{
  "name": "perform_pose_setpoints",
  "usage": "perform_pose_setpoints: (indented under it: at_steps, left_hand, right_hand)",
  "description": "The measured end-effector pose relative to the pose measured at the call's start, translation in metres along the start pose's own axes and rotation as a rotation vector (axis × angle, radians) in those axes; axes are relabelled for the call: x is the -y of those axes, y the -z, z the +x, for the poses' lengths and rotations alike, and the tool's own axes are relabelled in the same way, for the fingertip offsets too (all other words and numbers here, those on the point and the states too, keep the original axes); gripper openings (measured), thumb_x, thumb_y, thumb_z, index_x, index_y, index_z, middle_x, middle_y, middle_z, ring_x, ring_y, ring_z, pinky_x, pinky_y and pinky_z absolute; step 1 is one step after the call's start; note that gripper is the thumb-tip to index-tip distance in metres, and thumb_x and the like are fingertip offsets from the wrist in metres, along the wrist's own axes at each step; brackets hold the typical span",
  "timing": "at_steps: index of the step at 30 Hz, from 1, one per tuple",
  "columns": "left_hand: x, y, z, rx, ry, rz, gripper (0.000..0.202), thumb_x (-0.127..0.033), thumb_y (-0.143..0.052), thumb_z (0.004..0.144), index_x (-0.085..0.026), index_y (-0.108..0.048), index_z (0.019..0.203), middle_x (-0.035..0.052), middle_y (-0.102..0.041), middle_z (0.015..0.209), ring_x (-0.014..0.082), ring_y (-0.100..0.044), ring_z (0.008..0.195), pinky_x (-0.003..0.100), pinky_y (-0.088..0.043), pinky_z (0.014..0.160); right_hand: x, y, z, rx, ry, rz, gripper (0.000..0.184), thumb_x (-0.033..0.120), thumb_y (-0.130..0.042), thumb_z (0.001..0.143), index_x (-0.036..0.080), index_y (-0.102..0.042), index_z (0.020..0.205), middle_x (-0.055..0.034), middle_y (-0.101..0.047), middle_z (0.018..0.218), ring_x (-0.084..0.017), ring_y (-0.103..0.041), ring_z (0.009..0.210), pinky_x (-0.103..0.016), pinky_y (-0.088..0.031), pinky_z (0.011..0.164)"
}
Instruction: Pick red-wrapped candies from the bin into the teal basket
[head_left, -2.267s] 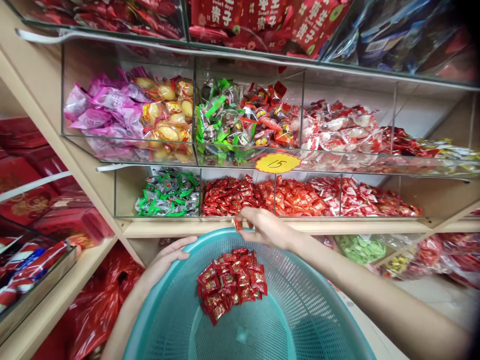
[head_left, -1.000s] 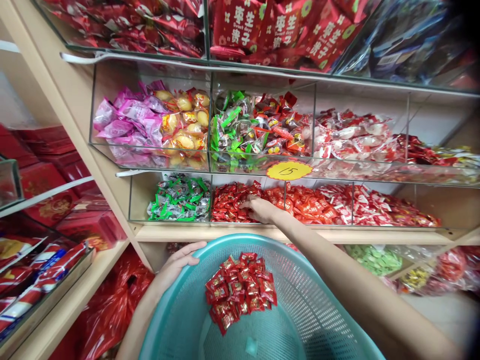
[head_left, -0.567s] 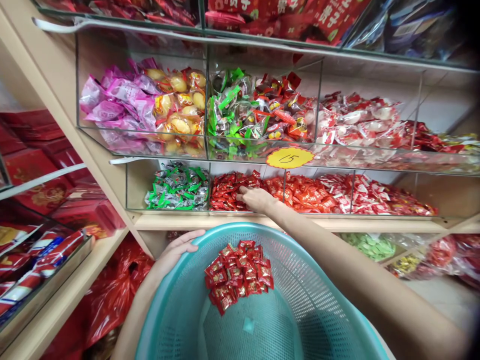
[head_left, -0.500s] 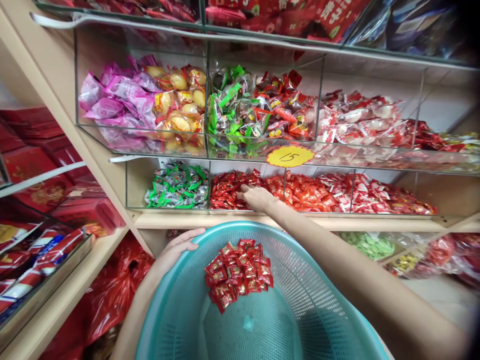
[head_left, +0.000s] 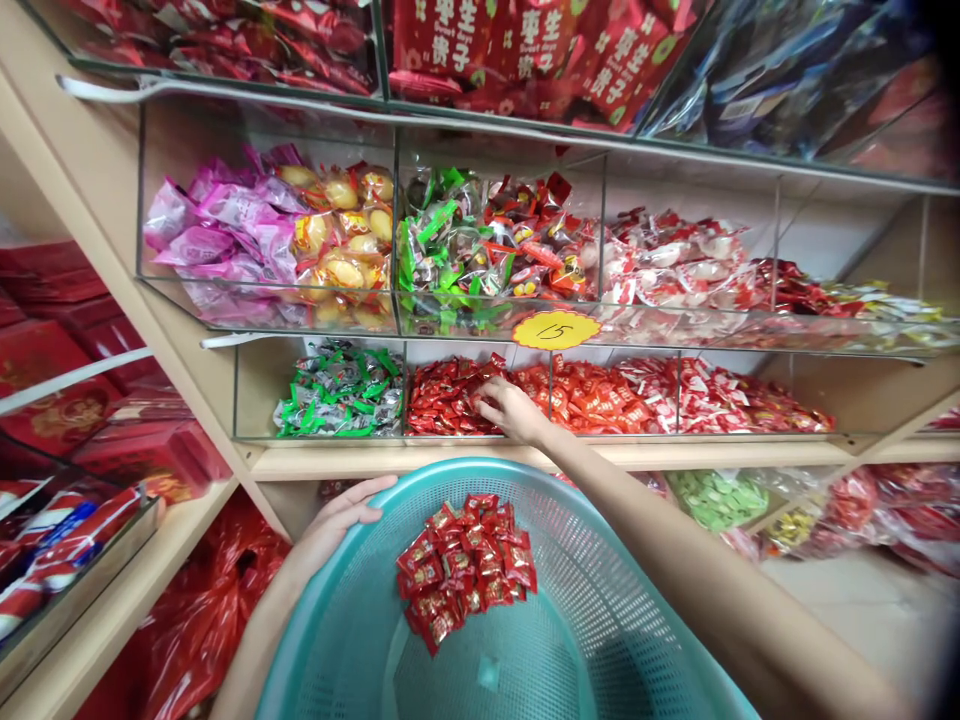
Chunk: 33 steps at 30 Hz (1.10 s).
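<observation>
A teal perforated plastic basket [head_left: 450, 474] is in front of me, tilted so its inside shows. My left hand [head_left: 352, 508] grips its rim at the upper left, fingers over the edge. Inside, a cluster of small red-wrapped candies [head_left: 469, 565] rests against the far part of the floor. My right hand [head_left: 511, 410] reaches across the basket into a low shelf compartment of red-wrapped candies [head_left: 446, 395]. Its fingers are bent and somewhat apart at the right side of that pile, touching it. No candy shows between them; the fingertips are partly hidden.
Green and silver candies [head_left: 341, 390] lie left of the pile, orange-red packets [head_left: 592, 395] right of it. Clear dividers separate the compartments. Above hangs a yellow price tag [head_left: 556, 329] on the upper bin's front. A wooden ledge [head_left: 300, 461] runs between bins and basket. Red bags [head_left: 202, 610] are at lower left.
The view has shifted, so the shelves sit lower and slightly left. My right hand has lifted a little off the red candies and its fingers have spread. My left hand still holds the rim.
</observation>
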<state>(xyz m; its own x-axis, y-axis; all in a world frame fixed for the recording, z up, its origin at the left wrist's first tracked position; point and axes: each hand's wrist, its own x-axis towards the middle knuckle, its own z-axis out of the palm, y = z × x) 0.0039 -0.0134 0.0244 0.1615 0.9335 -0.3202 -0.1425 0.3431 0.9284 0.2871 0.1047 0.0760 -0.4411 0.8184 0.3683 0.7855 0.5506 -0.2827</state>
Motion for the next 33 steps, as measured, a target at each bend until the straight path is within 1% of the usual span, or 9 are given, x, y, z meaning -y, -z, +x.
perform_pose_setpoints:
  at_steps: [3, 6, 9, 12, 15, 17, 23, 27, 33]
  left_hand:
    - [-0.001, -0.001, 0.001, -0.012, 0.039, -0.014, 0.047, -0.018, -0.07, 0.06, -0.022, -0.068, 0.107, 0.0018, -0.076, 0.097, 0.0207, -0.069, 0.081, 0.028, -0.05, 0.075]
    - [0.001, -0.001, 0.005, -0.021, 0.048, -0.042, 0.05, -0.019, -0.07, 0.058, -0.021, -0.067, 0.108, 0.0036, -0.076, 0.093, 0.0235, -0.069, 0.081, 0.032, -0.051, 0.074]
    - [0.006, 0.0, 0.01, -0.029, 0.028, -0.071, 0.049, -0.019, -0.07, 0.055, -0.022, -0.069, 0.104, 0.0049, -0.075, 0.1, 0.0259, -0.069, 0.088, 0.033, -0.051, 0.077]
    - [0.009, 0.001, 0.014, -0.035, 0.038, -0.089, 0.049, -0.019, -0.07, 0.054, -0.023, -0.069, 0.103, 0.004, -0.074, 0.104, 0.0265, -0.068, 0.095, 0.034, -0.051, 0.081]
    - [0.008, 0.0, 0.013, -0.018, 0.043, -0.098, 0.047, -0.018, -0.07, 0.054, -0.023, -0.069, 0.101, 0.003, -0.074, 0.105, 0.0251, -0.068, 0.095, 0.032, -0.051, 0.082]
    - [0.006, -0.001, 0.01, -0.014, 0.051, -0.093, 0.046, -0.018, -0.07, 0.057, -0.024, -0.069, 0.102, 0.0024, -0.074, 0.104, 0.0243, -0.068, 0.094, 0.032, -0.05, 0.082]
    - [-0.002, -0.005, -0.001, 0.016, 0.015, -0.005, 0.043, -0.018, -0.069, 0.065, -0.023, -0.067, 0.107, 0.0021, -0.075, 0.098, 0.02, -0.068, 0.081, 0.028, -0.05, 0.074]
    - [-0.003, -0.007, -0.003, -0.004, 0.014, 0.007, 0.041, -0.017, -0.069, 0.064, -0.023, -0.069, 0.104, -0.0002, -0.075, 0.096, 0.0182, -0.067, 0.08, 0.025, -0.048, 0.073]
    - [-0.001, -0.006, -0.002, -0.018, 0.017, -0.015, 0.044, -0.016, -0.07, 0.061, -0.022, -0.068, 0.104, 0.0004, -0.075, 0.098, 0.0189, -0.067, 0.079, 0.027, -0.048, 0.072]
  right_hand:
    - [-0.003, -0.001, -0.003, -0.098, -0.018, 0.222, 0.021, 0.028, -0.043, 0.088, 0.015, -0.06, 0.091, -0.0036, -0.06, 0.084, -0.013, -0.055, 0.077, -0.025, -0.042, 0.072]
    - [0.0, 0.004, -0.007, -0.177, -0.108, 0.44, 0.023, 0.035, -0.042, 0.087, 0.016, -0.056, 0.086, 0.0018, -0.057, 0.067, -0.012, -0.053, 0.061, -0.024, -0.042, 0.061]
    - [0.011, 0.014, -0.015, -0.232, -0.157, 0.643, 0.023, 0.041, -0.047, 0.084, 0.018, -0.05, 0.081, 0.0041, -0.053, 0.062, -0.01, -0.051, 0.053, -0.023, -0.041, 0.052]
    - [0.027, 0.021, -0.029, -0.2, -0.171, 0.858, 0.026, 0.045, -0.053, 0.08, 0.019, -0.049, 0.081, 0.0035, -0.055, 0.066, -0.009, -0.052, 0.051, -0.021, -0.042, 0.048]
    - [0.039, 0.016, -0.05, -0.081, -0.176, 0.986, 0.029, 0.044, -0.059, 0.077, 0.018, -0.052, 0.088, 0.0018, -0.058, 0.071, -0.009, -0.052, 0.054, -0.021, -0.044, 0.049]
    - [0.043, 0.008, -0.064, 0.002, -0.154, 0.956, 0.032, 0.04, -0.064, 0.075, 0.016, -0.055, 0.094, 0.0, -0.06, 0.076, -0.009, -0.052, 0.059, -0.022, -0.045, 0.054]
    - [0.05, -0.015, -0.087, 0.208, -0.05, 0.574, 0.034, 0.036, -0.064, 0.078, 0.014, -0.061, 0.103, -0.0021, -0.062, 0.085, -0.01, -0.05, 0.062, -0.024, -0.043, 0.06]
    - [0.062, -0.022, -0.088, 0.259, 0.115, 0.443, 0.031, 0.039, -0.058, 0.083, 0.015, -0.064, 0.103, -0.0034, -0.062, 0.086, -0.012, -0.053, 0.069, -0.025, -0.043, 0.066]
    - [0.075, -0.025, -0.088, 0.286, 0.153, 0.433, 0.028, 0.039, -0.058, 0.084, 0.017, -0.063, 0.1, -0.0029, -0.061, 0.085, -0.012, -0.053, 0.07, -0.024, -0.043, 0.067]
